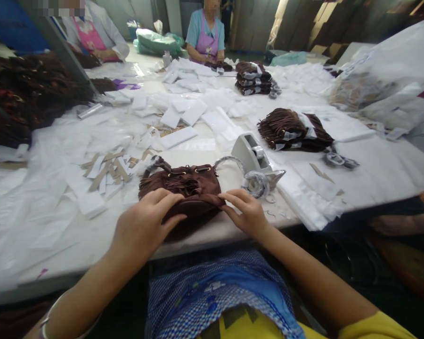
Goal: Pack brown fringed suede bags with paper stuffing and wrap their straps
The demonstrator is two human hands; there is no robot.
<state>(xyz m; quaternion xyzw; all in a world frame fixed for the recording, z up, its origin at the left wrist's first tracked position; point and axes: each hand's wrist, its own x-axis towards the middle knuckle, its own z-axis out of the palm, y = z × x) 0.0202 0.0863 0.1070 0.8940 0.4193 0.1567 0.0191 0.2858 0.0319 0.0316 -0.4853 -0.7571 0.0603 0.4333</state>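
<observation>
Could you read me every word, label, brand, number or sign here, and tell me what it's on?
No text can be read.
Clear sack: blue marks, perhaps lettering, too blurred.
Checked apron: pale mark, too blurred to tell if writing.
Purple apron: small print, too small to read.
Brown bag: no writing shows.

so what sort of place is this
Probably a bag workshop, perhaps its finishing or packing area. A brown bag is at the near edge of a white table, a stack of fringed brown bags sits farther back, and an aproned co-worker is across the table.
</observation>
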